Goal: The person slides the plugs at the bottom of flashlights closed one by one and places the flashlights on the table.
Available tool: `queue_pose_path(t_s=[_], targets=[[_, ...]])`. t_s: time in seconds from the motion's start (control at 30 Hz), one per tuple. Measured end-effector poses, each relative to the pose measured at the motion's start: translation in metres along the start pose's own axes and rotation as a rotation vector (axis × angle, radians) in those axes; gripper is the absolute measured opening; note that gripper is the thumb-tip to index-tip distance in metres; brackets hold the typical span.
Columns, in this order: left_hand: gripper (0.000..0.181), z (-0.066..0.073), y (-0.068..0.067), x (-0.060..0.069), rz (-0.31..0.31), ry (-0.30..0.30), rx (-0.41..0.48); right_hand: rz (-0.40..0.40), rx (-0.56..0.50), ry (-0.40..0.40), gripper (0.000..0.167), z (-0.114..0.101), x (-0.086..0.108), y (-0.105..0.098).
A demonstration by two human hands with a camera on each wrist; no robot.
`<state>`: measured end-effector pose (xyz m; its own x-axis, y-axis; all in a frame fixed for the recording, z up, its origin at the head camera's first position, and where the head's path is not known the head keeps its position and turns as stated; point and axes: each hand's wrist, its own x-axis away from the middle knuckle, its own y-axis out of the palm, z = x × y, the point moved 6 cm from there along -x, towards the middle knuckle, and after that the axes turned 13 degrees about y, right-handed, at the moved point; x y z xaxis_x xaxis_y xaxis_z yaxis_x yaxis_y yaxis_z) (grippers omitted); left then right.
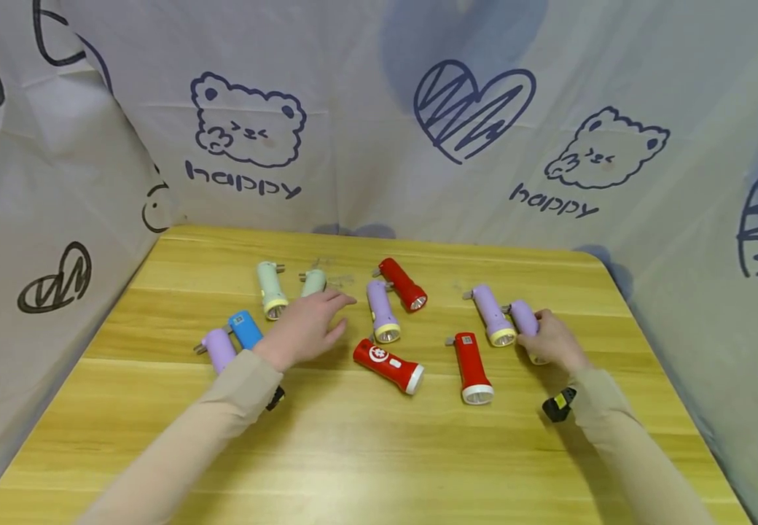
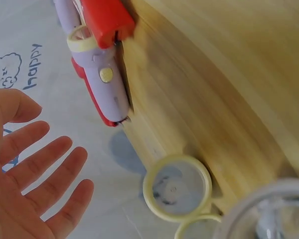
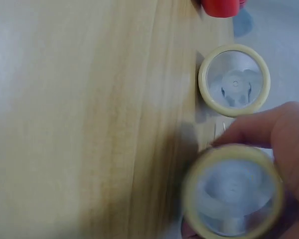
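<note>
The right hand (image 1: 555,344) grips a purple flashlight (image 1: 523,318) at the right of the surface (image 1: 379,459); whether it is lifted is hard to tell, its head being blurred in the right wrist view. The left hand (image 1: 307,327) is empty, fingers spread, and partly covers a green flashlight (image 1: 314,282). The work looks under way: one flashlight is in hand, while three red ones (image 1: 388,366) lie loose and apart. The left forearm (image 1: 185,430) hides the near ends of a blue flashlight (image 1: 245,329) and another purple flashlight (image 1: 220,350).
</note>
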<state>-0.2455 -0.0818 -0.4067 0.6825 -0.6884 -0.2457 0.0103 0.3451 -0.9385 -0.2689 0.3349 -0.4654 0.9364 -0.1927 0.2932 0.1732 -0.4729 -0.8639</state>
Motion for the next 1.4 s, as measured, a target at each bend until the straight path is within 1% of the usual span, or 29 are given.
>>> queue_pose_path(t_s=[0.07,0.1,0.17,0.23,0.33,0.47,0.6,0.67,0.77,0.87,0.93,1.03,1.13,1.2,1.3,1.4], targets=[[0.039,0.002,0.001,-0.002,-0.004,-0.009,0.015,0.022,-0.017,0.005,0.068,0.002,0.001,-0.002],[0.04,0.003,0.002,-0.003,-0.006,-0.014,0.021,0.02,-0.036,0.012,0.068,0.002,0.002,-0.002],[0.041,0.004,0.003,-0.004,-0.006,-0.025,0.035,0.05,-0.07,0.014,0.067,0.001,0.004,-0.006],[0.041,0.005,0.003,-0.005,0.004,-0.03,0.053,0.08,-0.11,0.014,0.066,-0.003,0.009,-0.011],[0.04,0.007,0.002,-0.007,0.029,-0.036,0.107,0.139,-0.157,0.001,0.064,-0.013,0.017,-0.019],[0.04,0.008,0.0,-0.012,0.078,-0.059,0.217,0.2,-0.191,-0.038,0.061,-0.035,0.029,-0.027],[0.038,0.009,-0.004,-0.018,0.153,-0.086,0.376,0.229,-0.254,-0.119,0.056,-0.066,0.04,-0.027],[0.037,0.009,-0.006,-0.021,0.19,-0.098,0.47,0.213,-0.317,-0.168,0.051,-0.08,0.044,-0.022],[0.035,0.011,-0.008,-0.027,0.234,-0.121,0.599,0.141,-0.416,-0.251,0.045,-0.099,0.051,-0.009],[0.036,0.014,-0.008,-0.032,0.248,-0.156,0.691,0.041,-0.504,-0.322,0.04,-0.116,0.059,0.008],[0.038,0.017,-0.006,-0.035,0.248,-0.175,0.745,-0.006,-0.531,-0.355,0.039,-0.126,0.066,0.019],[0.042,0.023,-0.001,-0.039,0.244,-0.202,0.853,-0.033,-0.513,-0.409,0.039,-0.139,0.075,0.032],[0.046,0.028,0.005,-0.043,0.223,-0.218,0.984,-0.009,-0.439,-0.481,0.038,-0.15,0.081,0.042],[0.047,0.031,0.009,-0.044,0.21,-0.233,1.04,0.013,-0.397,-0.519,0.037,-0.156,0.082,0.046],[0.047,0.031,0.013,-0.044,0.2,-0.254,1.077,0.043,-0.358,-0.557,0.036,-0.161,0.083,0.051],[0.046,0.029,0.018,-0.045,0.211,-0.277,1.109,0.064,-0.339,-0.589,0.037,-0.163,0.084,0.052]])
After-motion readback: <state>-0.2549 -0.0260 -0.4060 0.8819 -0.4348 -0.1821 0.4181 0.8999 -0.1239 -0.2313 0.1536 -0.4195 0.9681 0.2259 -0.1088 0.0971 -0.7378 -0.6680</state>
